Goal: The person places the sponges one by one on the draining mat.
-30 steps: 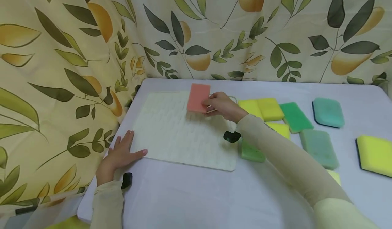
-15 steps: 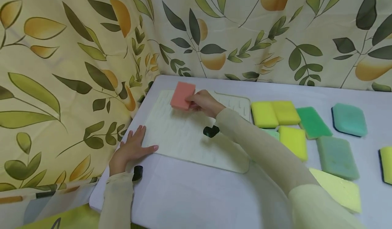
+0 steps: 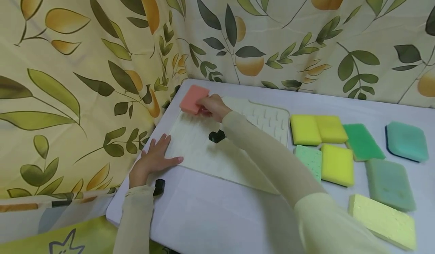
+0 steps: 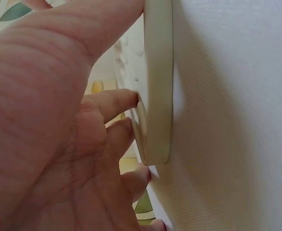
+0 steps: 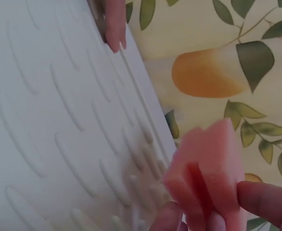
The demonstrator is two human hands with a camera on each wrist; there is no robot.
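Note:
My right hand (image 3: 213, 106) pinches a pink sponge (image 3: 193, 98) and holds it above the far left corner of a white ridged board (image 3: 210, 154). In the right wrist view the pink sponge (image 5: 223, 168) shows two layers with a gap, and a fingertip is in that gap. My left hand (image 3: 153, 162) lies with spread fingers at the board's near left corner. Up close, in the left wrist view, its fingertips touch the rim of the board (image 4: 158, 96). A black wrist camera partly covers the view of the board below the right wrist.
To the board's right lie several sponges: yellow ones (image 3: 337, 165), a speckled light green one (image 3: 308, 161), a dark green one (image 3: 363, 142), a teal one (image 3: 407, 140), a grey-green one (image 3: 391, 184) and a pale yellow one (image 3: 382, 222). A patterned curtain (image 3: 289, 31) borders the table's back and left.
My right hand has carried the pink sponge left along the board's far side to its far left corner. My left hand has stayed at the board's edge. The head view has turned left.

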